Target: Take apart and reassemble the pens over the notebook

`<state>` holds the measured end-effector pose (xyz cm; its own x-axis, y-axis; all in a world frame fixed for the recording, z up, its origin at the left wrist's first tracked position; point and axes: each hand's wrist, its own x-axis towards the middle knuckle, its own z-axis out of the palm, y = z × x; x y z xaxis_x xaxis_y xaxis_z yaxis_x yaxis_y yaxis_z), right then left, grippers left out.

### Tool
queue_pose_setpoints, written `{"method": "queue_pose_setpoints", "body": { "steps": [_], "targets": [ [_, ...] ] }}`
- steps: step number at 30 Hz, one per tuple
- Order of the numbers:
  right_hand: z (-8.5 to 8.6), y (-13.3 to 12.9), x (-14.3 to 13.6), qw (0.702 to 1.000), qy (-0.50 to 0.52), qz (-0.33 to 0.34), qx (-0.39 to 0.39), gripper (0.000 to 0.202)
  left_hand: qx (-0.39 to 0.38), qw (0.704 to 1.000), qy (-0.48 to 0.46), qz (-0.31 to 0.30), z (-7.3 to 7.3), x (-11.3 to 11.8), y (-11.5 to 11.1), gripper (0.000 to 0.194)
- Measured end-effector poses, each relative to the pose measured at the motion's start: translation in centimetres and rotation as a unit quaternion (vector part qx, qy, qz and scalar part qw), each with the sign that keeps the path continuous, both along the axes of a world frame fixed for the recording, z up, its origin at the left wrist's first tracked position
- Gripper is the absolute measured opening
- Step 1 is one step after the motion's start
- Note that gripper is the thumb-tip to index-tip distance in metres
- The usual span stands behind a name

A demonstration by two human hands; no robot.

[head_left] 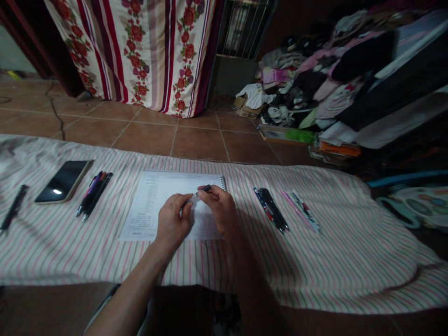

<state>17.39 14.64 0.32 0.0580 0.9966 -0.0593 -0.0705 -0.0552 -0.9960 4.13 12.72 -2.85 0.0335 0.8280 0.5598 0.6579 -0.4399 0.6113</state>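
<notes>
Above the spiral notebook both my hands meet at a dark pen. My left hand is closed, with thumb and fingertips pinching one end of it. Its other, dark end pokes out of the closed fingers of my right hand. A pale or clear stretch shows between the two sets of fingertips; whether the pen is in one piece I cannot tell. Printed text covers part of the notebook's page, and its coil runs along the right side.
Left of the notebook lie several pens, a phone and a black pen. To the right are dark pens and patterned pens. A striped cloth covers the surface. Clothes are heaped beyond.
</notes>
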Motion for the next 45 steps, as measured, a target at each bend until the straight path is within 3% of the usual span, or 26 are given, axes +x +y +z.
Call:
{"method": "queue_pose_setpoints", "body": {
  "steps": [7,16,24,33,45],
  "targets": [
    [-0.6,-0.3,0.5,1.0,-0.019,-0.015,0.003,0.03,-0.01,1.0,0.013,-0.01,-0.1,0.7,-0.2,0.018],
    [0.2,-0.6,1.5,1.0,0.017,0.006,-0.005,0.023,-0.125,0.989,-0.059,-0.055,0.1,1.2,-0.4,0.019],
    [0.4,-0.7,2.0,0.999,0.009,0.04,0.014,0.022,-0.234,0.952,-0.168,-0.101,0.6,1.4,-0.5,0.018],
    [0.0,-0.7,1.6,0.997,-0.061,0.027,0.035,0.02,-0.275,0.9,-0.307,-0.143,-0.7,1.4,-0.1,0.026],
    [0.3,-1.1,1.1,0.993,-0.031,0.082,0.072,0.028,-0.297,0.874,-0.342,-0.177,1.6,1.2,-0.1,0.024]
  ]
}}
